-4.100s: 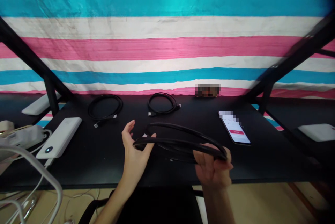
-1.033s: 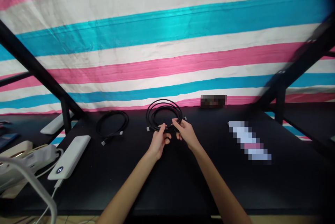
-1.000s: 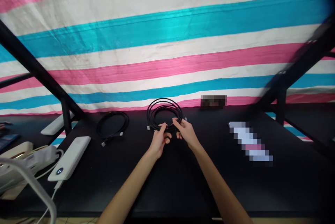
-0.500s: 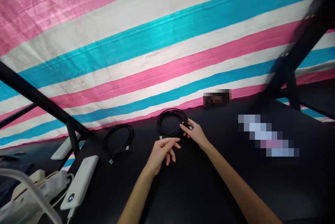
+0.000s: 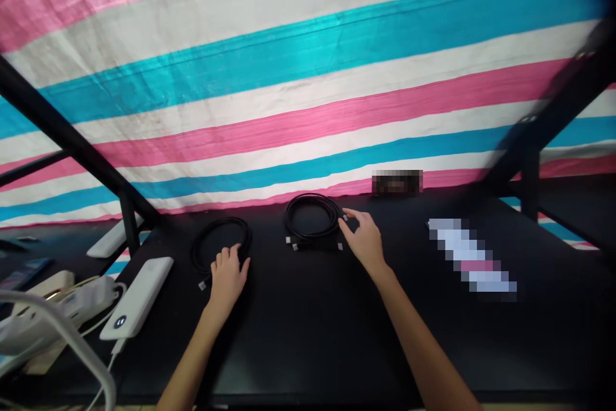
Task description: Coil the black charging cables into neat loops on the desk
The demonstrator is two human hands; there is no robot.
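Two coiled black cables lie on the black table. My left hand reaches over the near right side of the left coiled cable, fingers apart, covering part of it. One light-coloured plug of that cable shows beside the hand; whether the fingertips touch the coil I cannot tell. The middle coiled cable lies at the back of the table with several plugs at its near edge. Just right of it is my right hand, thumb and forefinger spread close to a small plug, with nothing seen between them.
A white power bank with a lit display and a plugged-in cord lies at left. Beyond it are a white power strip and a thick white cable. Blurred-out items lie at right and back. Black frame bars slope at both sides before a striped sheet.
My left hand has moved left from the middle coil to the left one. My right hand has let go of the middle coil, which now lies on the table. The view has shifted slightly.
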